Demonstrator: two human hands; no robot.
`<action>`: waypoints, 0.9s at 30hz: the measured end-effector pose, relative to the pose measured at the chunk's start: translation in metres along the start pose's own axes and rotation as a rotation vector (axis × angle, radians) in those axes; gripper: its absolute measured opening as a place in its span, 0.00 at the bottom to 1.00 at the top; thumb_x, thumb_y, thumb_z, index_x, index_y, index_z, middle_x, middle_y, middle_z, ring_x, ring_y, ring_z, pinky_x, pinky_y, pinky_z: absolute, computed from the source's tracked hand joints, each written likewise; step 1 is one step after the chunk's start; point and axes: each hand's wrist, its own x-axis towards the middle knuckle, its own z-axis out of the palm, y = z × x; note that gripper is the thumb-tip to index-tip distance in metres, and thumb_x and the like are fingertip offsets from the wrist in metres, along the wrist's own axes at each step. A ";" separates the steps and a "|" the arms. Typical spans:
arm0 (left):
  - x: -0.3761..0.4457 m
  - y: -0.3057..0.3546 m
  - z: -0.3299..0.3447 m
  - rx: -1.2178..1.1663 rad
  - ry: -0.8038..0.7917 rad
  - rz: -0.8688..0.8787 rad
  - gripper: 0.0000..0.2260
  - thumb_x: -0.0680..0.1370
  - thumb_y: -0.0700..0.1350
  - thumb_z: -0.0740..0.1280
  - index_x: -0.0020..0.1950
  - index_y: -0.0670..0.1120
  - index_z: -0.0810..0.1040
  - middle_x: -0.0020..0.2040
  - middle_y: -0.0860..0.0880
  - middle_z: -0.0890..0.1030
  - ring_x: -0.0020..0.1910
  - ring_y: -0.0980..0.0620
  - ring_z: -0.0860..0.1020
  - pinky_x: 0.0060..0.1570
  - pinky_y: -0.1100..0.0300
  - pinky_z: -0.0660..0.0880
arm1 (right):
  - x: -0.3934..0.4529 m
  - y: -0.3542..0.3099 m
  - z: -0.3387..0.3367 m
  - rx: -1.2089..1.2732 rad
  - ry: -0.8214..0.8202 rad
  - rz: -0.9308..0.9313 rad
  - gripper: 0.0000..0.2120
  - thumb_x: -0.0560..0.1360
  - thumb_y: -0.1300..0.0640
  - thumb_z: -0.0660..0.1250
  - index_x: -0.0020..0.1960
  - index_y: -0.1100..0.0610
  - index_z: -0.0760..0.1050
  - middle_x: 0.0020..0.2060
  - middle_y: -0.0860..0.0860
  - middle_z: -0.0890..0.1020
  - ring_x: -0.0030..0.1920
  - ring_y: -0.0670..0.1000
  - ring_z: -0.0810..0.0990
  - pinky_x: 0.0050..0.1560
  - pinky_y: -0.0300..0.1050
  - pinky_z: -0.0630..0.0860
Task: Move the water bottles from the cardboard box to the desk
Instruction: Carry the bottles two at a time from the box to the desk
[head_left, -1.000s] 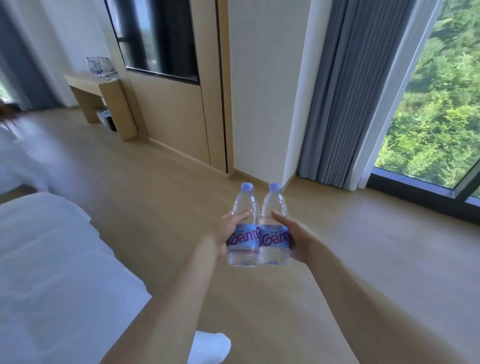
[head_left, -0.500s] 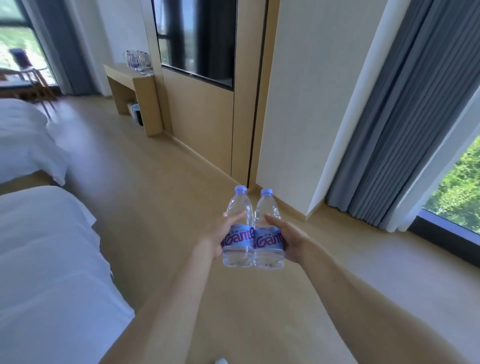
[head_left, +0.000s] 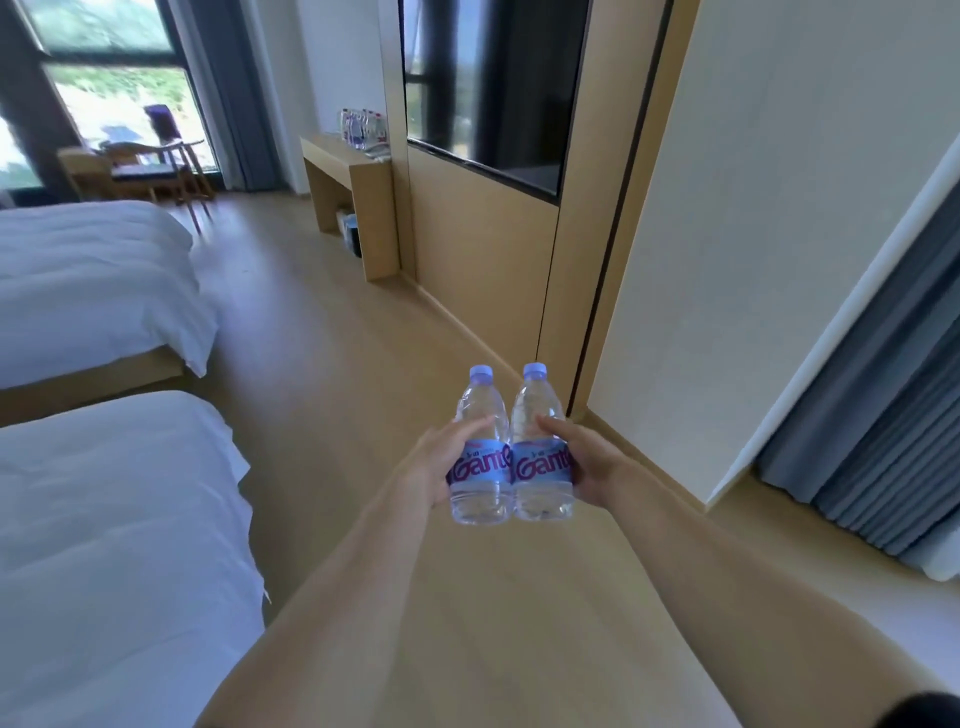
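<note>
A: From your head camera, what do your hands hold?

B: Your left hand (head_left: 434, 467) is wrapped round the left water bottle (head_left: 480, 447); your right hand (head_left: 589, 462) grips the right water bottle (head_left: 540, 444); both bottles stand upright, touching side by side, above the wooden floor (head_left: 332, 332).

A: And the desk (head_left: 353, 179)?

B: Well beyond the bottles, up and to their left, against the wall; more bottles (head_left: 363, 127) stand on it; two white beds (head_left: 104, 519) lie left of your bottles.
</note>
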 end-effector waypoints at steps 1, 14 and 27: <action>0.010 0.005 -0.006 -0.004 0.021 0.000 0.20 0.74 0.47 0.76 0.61 0.39 0.78 0.53 0.37 0.84 0.49 0.38 0.85 0.50 0.41 0.82 | 0.014 -0.006 0.004 -0.005 -0.009 -0.002 0.19 0.79 0.49 0.68 0.64 0.60 0.76 0.50 0.60 0.86 0.48 0.58 0.87 0.44 0.51 0.83; 0.194 0.102 -0.074 -0.064 0.297 0.098 0.12 0.76 0.44 0.73 0.56 0.42 0.77 0.43 0.40 0.84 0.40 0.40 0.84 0.47 0.40 0.81 | 0.248 -0.110 0.049 -0.076 -0.211 0.084 0.19 0.80 0.50 0.67 0.64 0.62 0.76 0.46 0.60 0.86 0.44 0.57 0.87 0.38 0.48 0.83; 0.352 0.209 -0.126 -0.137 0.348 0.156 0.08 0.78 0.45 0.72 0.52 0.41 0.79 0.42 0.39 0.84 0.38 0.40 0.84 0.43 0.45 0.82 | 0.445 -0.220 0.092 -0.117 -0.401 0.121 0.23 0.80 0.49 0.67 0.70 0.62 0.73 0.58 0.64 0.83 0.52 0.62 0.85 0.46 0.52 0.83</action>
